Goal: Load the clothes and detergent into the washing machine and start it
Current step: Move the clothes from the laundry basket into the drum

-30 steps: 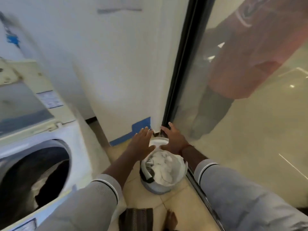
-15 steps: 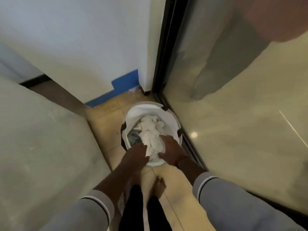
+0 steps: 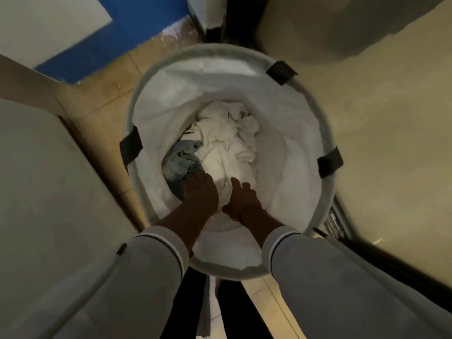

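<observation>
Deep inside the round basket (image 3: 151, 111) on the tiled floor, we reach both arms down to the clothes (image 3: 220, 155) heaped at its bottom, white cloth (image 3: 227, 133) on the right and a blue garment (image 3: 179, 160) on the left. Our left hand (image 3: 200, 194) lies over the near edge of the blue garment with its fingertips hidden, so we cannot tell whether it grips, while our right hand (image 3: 241, 200) rests just beside it on the white cloth, fingers nearly straight, holding nothing we can see. Grey sleeves (image 3: 156, 265) cover both forearms; a pale panel (image 3: 36, 192) stands left of the basket, glass (image 3: 391, 143) right.
</observation>
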